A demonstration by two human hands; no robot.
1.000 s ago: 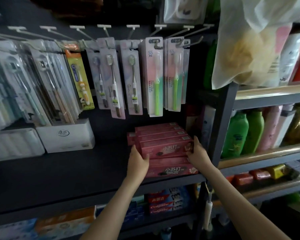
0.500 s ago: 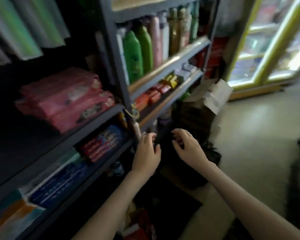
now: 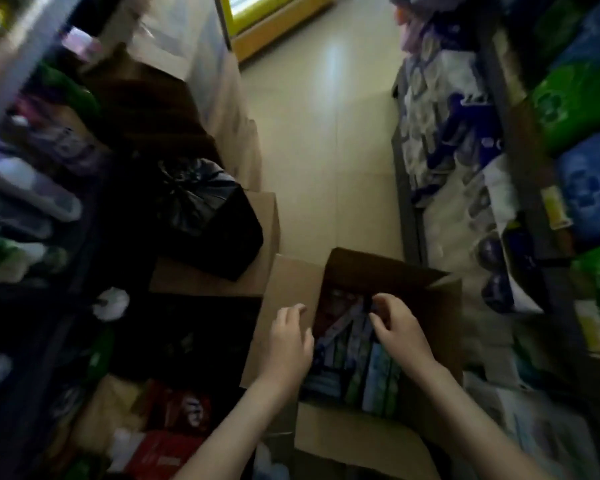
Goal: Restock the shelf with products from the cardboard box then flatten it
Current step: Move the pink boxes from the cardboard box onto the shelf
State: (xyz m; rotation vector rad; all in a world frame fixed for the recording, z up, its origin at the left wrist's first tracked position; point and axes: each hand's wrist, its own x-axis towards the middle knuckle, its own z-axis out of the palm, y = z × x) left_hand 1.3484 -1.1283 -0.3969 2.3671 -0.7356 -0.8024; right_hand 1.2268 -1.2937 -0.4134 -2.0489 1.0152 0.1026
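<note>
Cardboard box (image 3: 293, 285) is lying open: your right hand (image 3: 400, 336) is curling fingers over the packs (image 3: 359, 355), grasp unclear; left hand (image 3: 288, 341) is hovering released. Pinch one squarely.

L hand (image 3: 290, 336) relaxed; R hand (image 3: 400, 332) fingers curled, grip unclear

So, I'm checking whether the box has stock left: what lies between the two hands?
In the head view, upright product packs inside the open cardboard box lie between the left hand and the right hand.

Open brown cardboard box (image 3: 440, 327) on the floor holds upright product packs (image 3: 357, 362).
</note>
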